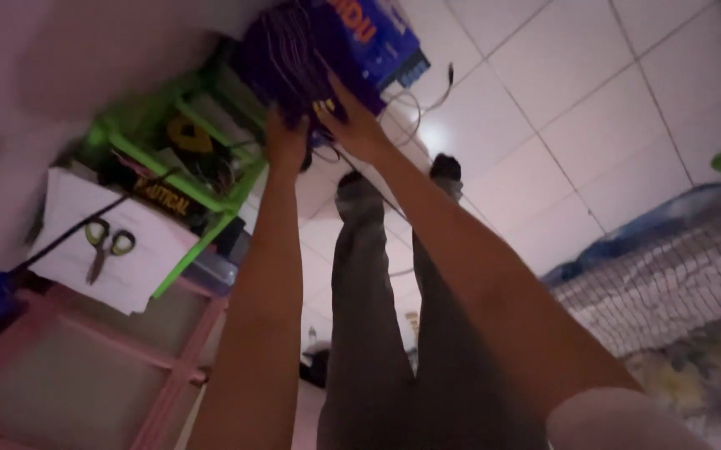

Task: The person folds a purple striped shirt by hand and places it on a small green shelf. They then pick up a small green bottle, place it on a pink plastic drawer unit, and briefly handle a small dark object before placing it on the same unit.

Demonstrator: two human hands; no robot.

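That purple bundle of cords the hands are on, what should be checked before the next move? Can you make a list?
1. Left hand on the purple cord bundle: ok, touching it.
2. Right hand on the bundle: ok, fingers spread against it.
3. Firm grip: cannot tell, blurred.
4. Loose white wire trailing on the tile floor beside the bundle: not ok, may snag.
5. Blue box directly behind the bundle: cannot tell if touching.
6. Scissors on the white sheet, apart from both hands: ok.
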